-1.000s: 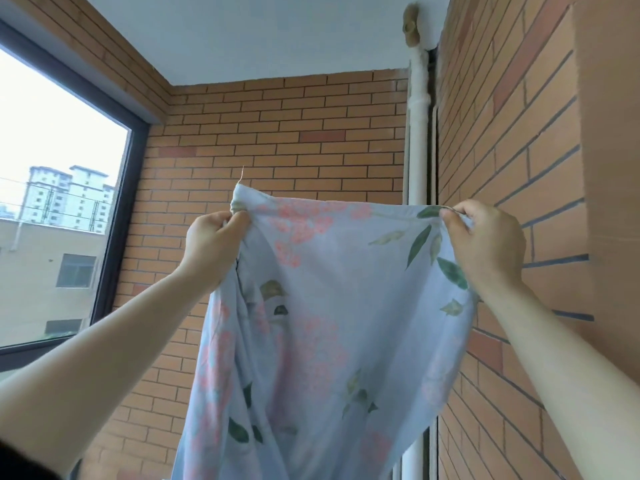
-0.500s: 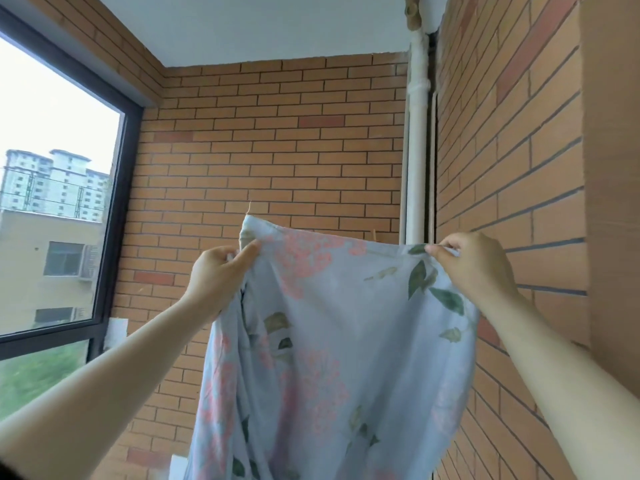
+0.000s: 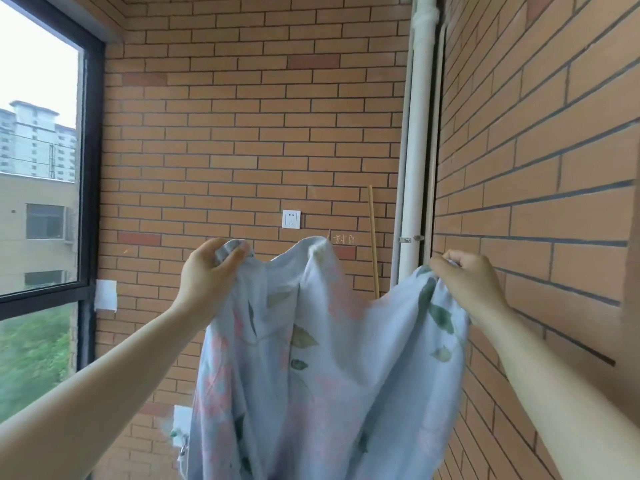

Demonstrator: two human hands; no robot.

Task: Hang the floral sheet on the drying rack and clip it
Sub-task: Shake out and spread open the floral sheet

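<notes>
Beside a dark-framed window [image 3: 38, 150] and before a brick wall [image 3: 242, 133], a floral sheet [image 3: 329, 358] is being held aloft | its top edge is being clutched by the left hand [image 3: 211, 275] and the right hand [image 3: 467, 282], well apart | compared with half a second ago, the once-taut edge is being let sag between them.

Soft daylight enters through the window [image 3: 38, 150] on the left, where the sky [image 3: 34, 46] is blown out white. The brick walls [image 3: 242, 133] are evenly lit, with only faint shadows. Wide-angle distortion bows the pipe [image 3: 417, 133] and the frame [image 3: 90, 168]. The sheet [image 3: 329, 358] and the greenery [image 3: 31, 358] at lower left look smeared by blur.
</notes>
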